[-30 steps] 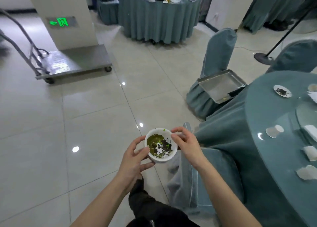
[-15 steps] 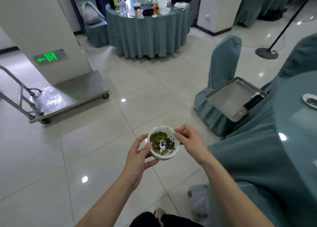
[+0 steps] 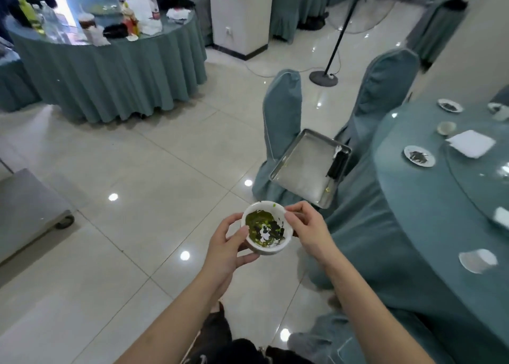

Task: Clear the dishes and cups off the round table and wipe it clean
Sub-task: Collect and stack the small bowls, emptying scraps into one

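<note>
Still, both hands are gripping the white bowl (image 3: 266,227): left hand (image 3: 227,249), right hand (image 3: 309,230); it is now nearer the metal tray (image 3: 303,168) than before.

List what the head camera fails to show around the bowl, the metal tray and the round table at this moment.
- Bowl: its underside and near wall are hidden by the left hand and right hand gripping it.
- Metal tray: the dark utensil lying in it is too blurred to identify.
- Round table: its right part is cut off by the frame edge, so the remaining dishes cannot be counted.
- Small plates: the dark residue is too small to identify.
</note>
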